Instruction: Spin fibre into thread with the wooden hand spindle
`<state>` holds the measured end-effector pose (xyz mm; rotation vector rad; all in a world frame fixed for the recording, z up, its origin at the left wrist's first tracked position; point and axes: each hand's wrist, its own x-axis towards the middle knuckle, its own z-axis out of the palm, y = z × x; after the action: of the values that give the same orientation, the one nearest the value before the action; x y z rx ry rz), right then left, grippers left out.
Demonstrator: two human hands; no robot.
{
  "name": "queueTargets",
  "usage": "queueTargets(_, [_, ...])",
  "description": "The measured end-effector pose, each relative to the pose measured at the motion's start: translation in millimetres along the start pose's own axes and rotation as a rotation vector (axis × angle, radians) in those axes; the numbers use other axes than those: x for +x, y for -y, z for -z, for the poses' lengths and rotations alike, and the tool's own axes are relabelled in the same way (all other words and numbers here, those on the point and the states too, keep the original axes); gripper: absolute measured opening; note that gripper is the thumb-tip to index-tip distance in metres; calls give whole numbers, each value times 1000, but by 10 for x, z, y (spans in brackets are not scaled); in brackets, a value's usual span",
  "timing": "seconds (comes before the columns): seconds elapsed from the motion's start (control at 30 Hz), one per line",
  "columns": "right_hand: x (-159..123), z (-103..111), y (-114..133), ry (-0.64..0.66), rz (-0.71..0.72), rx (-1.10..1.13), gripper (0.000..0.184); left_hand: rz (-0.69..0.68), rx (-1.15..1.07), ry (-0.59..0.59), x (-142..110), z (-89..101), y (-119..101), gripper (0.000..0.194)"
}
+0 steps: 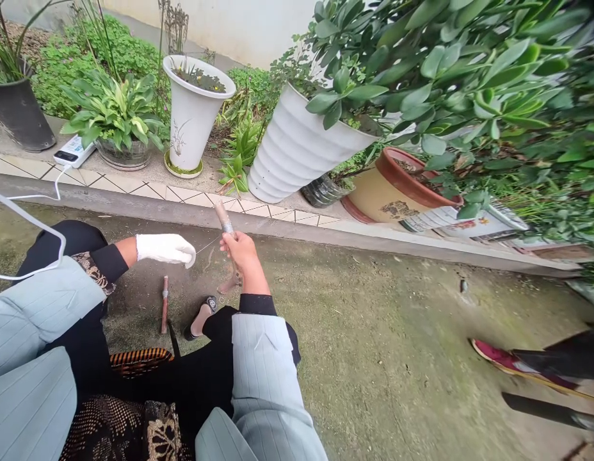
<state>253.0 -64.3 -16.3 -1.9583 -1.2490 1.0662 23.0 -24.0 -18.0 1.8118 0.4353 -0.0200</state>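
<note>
My right hand (242, 250) is closed around a brown wooden stick (221, 209), held tilted above the ground. Silvery thin strand is wound in a band (227, 226) on the stick, just above my fingers. From there a thin wire-like strand (208, 246) runs taut to the left. My left hand (166, 248), in a white glove, has its fingers curled at the end of this strand. Whether it is wire or thread is too fine to tell. On the ground below lies a reddish stick (164, 314) with a similar pale band near its upper end.
A low tiled ledge (182, 194) carries potted plants, including a white flared pot (194, 121) and a ribbed white pot (292, 147). A white device (73, 152) with a cable sits there. At right, another person's red shoe (498, 358) stands on the concrete.
</note>
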Motion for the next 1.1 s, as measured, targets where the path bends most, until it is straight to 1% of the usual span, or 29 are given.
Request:
queueTargets(0.07, [21,-71,5,11,6,-305,17,-25,82,18,-28,16,-67,30])
queueTargets(0.13, [1,-157,26,67,38,-579,20,-54,117,-24,-57,47,-107,30])
queueTargets(0.17, [-23,-207,41,129,68,-669,20,-56,114,-69,-71,67,-114,30])
queueTargets(0.2, [-56,-258,58,221,106,-726,19,-53,102,-119,-84,87,-112,30])
queueTargets(0.23, [-96,-307,79,353,143,-753,18,-47,87,-160,-94,105,-101,29])
queueTargets(0.3, [-191,-375,128,715,193,-708,15,-33,60,-193,-100,135,-56,27])
queueTargets(0.33, [-241,-379,155,910,205,-627,15,-31,43,-190,-95,144,-25,27])
queueTargets(0.37, [-285,-358,180,1071,215,-512,16,-29,22,-183,-85,149,9,26])
queueTargets(0.4, [-321,-309,202,1169,226,-369,18,-23,-7,-184,-70,152,45,27])
queueTargets(0.43, [-344,-235,217,1192,249,-210,21,-20,-40,-209,-51,152,81,28])
queueTargets(0.47, [-350,-143,222,1094,273,-59,26,-18,-69,-237,-32,149,113,29])
queueTargets(0.53, [-316,57,200,727,279,221,30,-22,-117,-311,-1,134,156,31])
queueTargets(0.57, [-279,145,174,539,256,318,32,-14,-122,-279,7,122,162,32])
queueTargets(0.6, [-234,213,142,388,225,370,33,-10,-121,-238,9,108,158,34])
queueTargets(0.63, [-186,258,108,272,192,378,33,-6,-116,-187,4,95,142,35])
queueTargets(0.67, [-139,277,78,184,154,338,31,-2,-105,-123,-5,82,117,36])
queueTargets(0.7, [-98,272,54,122,119,246,28,-4,-95,-77,-19,73,86,37])
queueTargets(0.73, [-65,246,41,81,91,107,25,-10,-82,-41,-35,70,51,38])
queueTargets(0.8, [-34,142,46,44,73,-243,20,-39,-55,-14,-70,80,-14,37])
queueTargets(0.83, [-36,74,62,55,78,-416,18,-55,-40,-28,-86,92,-41,36])
queueTargets(0.87, [-50,1,82,105,91,-565,17,-67,-25,-59,-101,108,-60,35])
queueTargets(0.9, [-75,-71,104,214,104,-673,16,-71,-8,-95,-114,126,-72,33])
queueTargets(0.93, [-107,-136,125,373,112,-732,15,-67,9,-128,-124,144,-77,31])
queueTargets(0.97, [-146,-187,144,586,123,-735,14,-57,23,-154,-132,161,-75,30])
queueTargets(1.0, [-187,-219,160,801,137,-682,15,-42,33,-175,-136,177,-65,29])
queueTargets(1.03, [-228,-229,174,986,158,-585,16,-26,35,-190,-136,190,-48,28])
queueTargets(1.07, [-266,-217,188,1108,185,-459,18,-9,30,-209,-132,200,-26,28])
queueTargets(1.1, [-297,-186,200,1153,215,-328,20,4,23,-233,-125,206,3,28])
